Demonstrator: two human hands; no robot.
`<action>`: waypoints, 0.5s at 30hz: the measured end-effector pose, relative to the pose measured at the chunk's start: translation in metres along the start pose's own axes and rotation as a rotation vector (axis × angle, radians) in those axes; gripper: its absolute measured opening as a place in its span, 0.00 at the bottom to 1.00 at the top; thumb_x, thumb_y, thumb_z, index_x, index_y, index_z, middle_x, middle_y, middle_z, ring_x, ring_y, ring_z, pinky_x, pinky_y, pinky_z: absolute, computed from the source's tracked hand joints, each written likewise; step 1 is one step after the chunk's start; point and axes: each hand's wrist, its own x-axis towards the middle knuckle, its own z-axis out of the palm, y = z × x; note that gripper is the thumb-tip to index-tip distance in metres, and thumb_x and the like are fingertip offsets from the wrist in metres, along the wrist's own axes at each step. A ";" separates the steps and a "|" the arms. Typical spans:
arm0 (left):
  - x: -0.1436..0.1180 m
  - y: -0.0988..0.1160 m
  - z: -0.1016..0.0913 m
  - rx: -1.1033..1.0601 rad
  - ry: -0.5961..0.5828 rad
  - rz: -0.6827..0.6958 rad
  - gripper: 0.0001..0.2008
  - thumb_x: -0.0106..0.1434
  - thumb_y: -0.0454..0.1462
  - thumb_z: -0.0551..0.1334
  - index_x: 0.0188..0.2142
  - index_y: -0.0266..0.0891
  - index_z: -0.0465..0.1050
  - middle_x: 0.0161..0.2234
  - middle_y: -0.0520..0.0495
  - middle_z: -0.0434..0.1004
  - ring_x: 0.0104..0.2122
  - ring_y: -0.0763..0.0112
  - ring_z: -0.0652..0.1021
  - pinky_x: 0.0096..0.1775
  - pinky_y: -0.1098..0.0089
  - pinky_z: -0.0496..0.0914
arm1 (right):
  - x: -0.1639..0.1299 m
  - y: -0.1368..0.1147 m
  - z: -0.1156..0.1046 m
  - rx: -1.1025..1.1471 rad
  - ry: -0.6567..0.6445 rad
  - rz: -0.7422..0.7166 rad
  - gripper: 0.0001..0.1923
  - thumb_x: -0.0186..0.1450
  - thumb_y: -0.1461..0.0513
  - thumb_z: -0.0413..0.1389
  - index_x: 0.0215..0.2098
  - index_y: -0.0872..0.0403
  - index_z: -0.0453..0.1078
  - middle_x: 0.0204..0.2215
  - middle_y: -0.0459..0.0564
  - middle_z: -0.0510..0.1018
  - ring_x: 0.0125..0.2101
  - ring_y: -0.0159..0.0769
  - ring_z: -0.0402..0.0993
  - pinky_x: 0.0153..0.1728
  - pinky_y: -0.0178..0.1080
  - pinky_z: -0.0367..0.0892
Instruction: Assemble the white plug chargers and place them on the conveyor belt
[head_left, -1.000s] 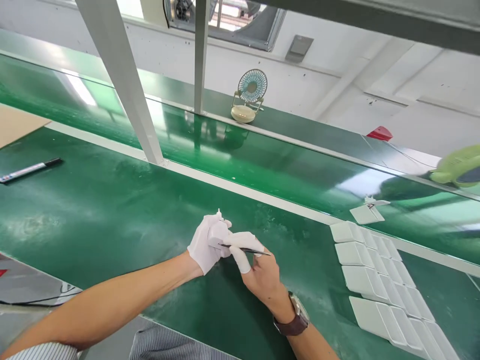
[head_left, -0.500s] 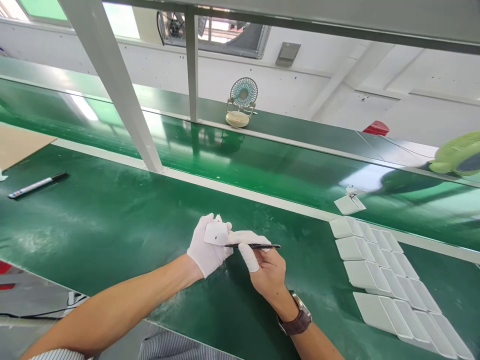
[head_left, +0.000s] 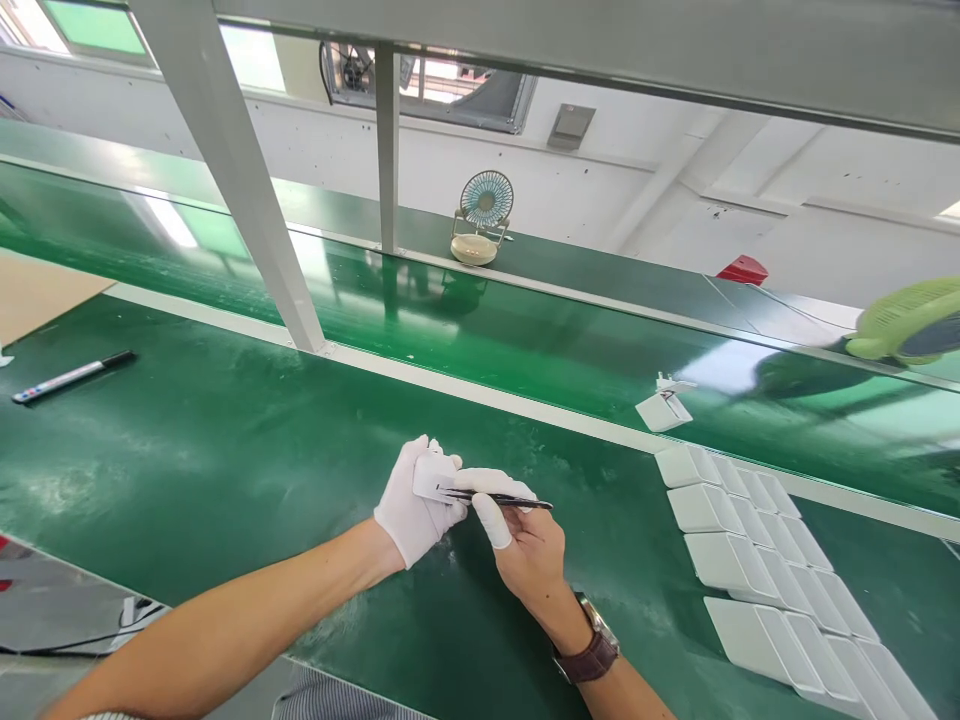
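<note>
My left hand [head_left: 411, 512], in a white glove, is closed around a small white plastic piece [head_left: 430, 476] with rounded corners. Its pale face is turned up toward me. White finger covers are on the thumb and finger of my right hand [head_left: 525, 545], which pinches a pair of dark tweezers [head_left: 510, 498]. The tweezers' tips touch or hover just over the face of the white piece, close to a small dark mark; which of the two I cannot tell. Both hands are above the green worktop, side by side.
Rows of white plastic parts [head_left: 739, 555] lie at the right. A white part with a plug-like end [head_left: 665, 405] sits on the green belt behind the pale rail. A marker [head_left: 73, 377] and a tan board [head_left: 45, 295] are at the left. A grey post [head_left: 247, 200] rises from the rail.
The tweezers' tips have moved from the lower edge of the white piece up onto its face. The white part on the belt has shifted left. My view has tilted slightly.
</note>
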 end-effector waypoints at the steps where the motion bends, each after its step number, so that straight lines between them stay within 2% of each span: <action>1: 0.001 0.000 -0.001 0.054 -0.027 0.008 0.17 0.66 0.49 0.58 0.31 0.37 0.68 0.23 0.49 0.72 0.21 0.71 0.74 0.23 0.72 0.68 | 0.001 0.001 -0.001 0.019 0.011 0.014 0.09 0.69 0.60 0.57 0.44 0.48 0.79 0.39 0.51 0.84 0.42 0.43 0.82 0.48 0.47 0.78; 3: 0.005 0.001 -0.004 0.190 -0.082 0.083 0.18 0.63 0.51 0.61 0.32 0.37 0.69 0.24 0.49 0.71 0.21 0.70 0.74 0.22 0.71 0.67 | 0.004 0.003 -0.004 0.098 0.048 0.064 0.09 0.69 0.58 0.57 0.42 0.49 0.79 0.38 0.51 0.85 0.41 0.43 0.82 0.47 0.48 0.78; 5: 0.009 0.001 -0.007 0.323 -0.118 0.237 0.17 0.58 0.48 0.68 0.34 0.38 0.69 0.23 0.53 0.70 0.19 0.73 0.71 0.21 0.73 0.64 | 0.010 0.008 -0.010 0.214 0.133 0.123 0.10 0.69 0.56 0.57 0.42 0.51 0.77 0.38 0.52 0.85 0.39 0.43 0.83 0.45 0.48 0.79; 7: 0.012 0.001 -0.008 0.454 -0.127 0.408 0.18 0.50 0.39 0.74 0.36 0.39 0.69 0.23 0.56 0.68 0.19 0.78 0.67 0.21 0.75 0.61 | 0.017 0.014 -0.017 0.290 0.250 0.164 0.11 0.69 0.54 0.58 0.43 0.52 0.76 0.38 0.52 0.85 0.37 0.42 0.83 0.43 0.49 0.80; 9: 0.015 -0.001 -0.010 0.619 -0.123 0.517 0.22 0.43 0.30 0.75 0.36 0.40 0.70 0.24 0.59 0.67 0.20 0.80 0.65 0.23 0.76 0.61 | 0.022 0.020 -0.023 0.296 0.351 0.191 0.13 0.67 0.53 0.59 0.43 0.53 0.76 0.38 0.53 0.84 0.35 0.42 0.83 0.44 0.51 0.79; 12: 0.016 -0.006 -0.011 0.836 -0.103 0.576 0.25 0.38 0.25 0.74 0.36 0.41 0.71 0.24 0.60 0.67 0.23 0.78 0.67 0.30 0.75 0.65 | 0.026 0.024 -0.027 0.253 0.387 0.223 0.14 0.66 0.53 0.60 0.44 0.54 0.76 0.40 0.53 0.84 0.38 0.43 0.83 0.49 0.52 0.77; 15: 0.015 -0.008 -0.012 0.924 -0.085 0.614 0.29 0.36 0.26 0.75 0.40 0.41 0.73 0.30 0.56 0.71 0.27 0.73 0.71 0.36 0.70 0.68 | 0.024 0.020 -0.026 0.211 0.361 0.187 0.12 0.67 0.55 0.60 0.45 0.53 0.76 0.42 0.53 0.83 0.42 0.42 0.83 0.51 0.50 0.76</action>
